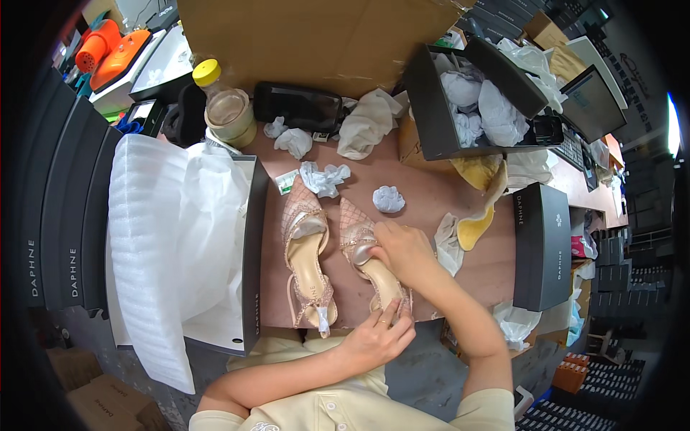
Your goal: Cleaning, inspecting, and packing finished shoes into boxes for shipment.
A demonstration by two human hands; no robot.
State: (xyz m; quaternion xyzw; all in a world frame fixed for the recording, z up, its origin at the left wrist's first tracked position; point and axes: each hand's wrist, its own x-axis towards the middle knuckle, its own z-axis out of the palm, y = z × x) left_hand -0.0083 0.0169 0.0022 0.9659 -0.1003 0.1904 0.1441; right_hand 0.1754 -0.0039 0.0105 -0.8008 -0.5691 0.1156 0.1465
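Note:
Two pink pointed slingback shoes with a quilted net pattern and beaded straps lie side by side, toes pointing away. My left hand [382,332] pinches the heel end of the right-hand shoe [383,279]. Over its front part, my right hand [405,251] grips the shoe, the thumb pressing at a shiny silvery insert [361,253] in the toe opening. The left-hand shoe [307,269] rests untouched, a similar insert in its toe and clear wrap around its heel. Just beyond the toes are crumpled white tissue [323,178] and a round tissue ball [389,200].
On the left, an open shoe box [251,244] holds white foam wrap [151,244]. A black box of tissue balls [460,147] stands back right. A closed dark shoe box [540,248] sits at the right edge. A yellow-capped bottle [208,75] and tape roll [231,115] stand behind.

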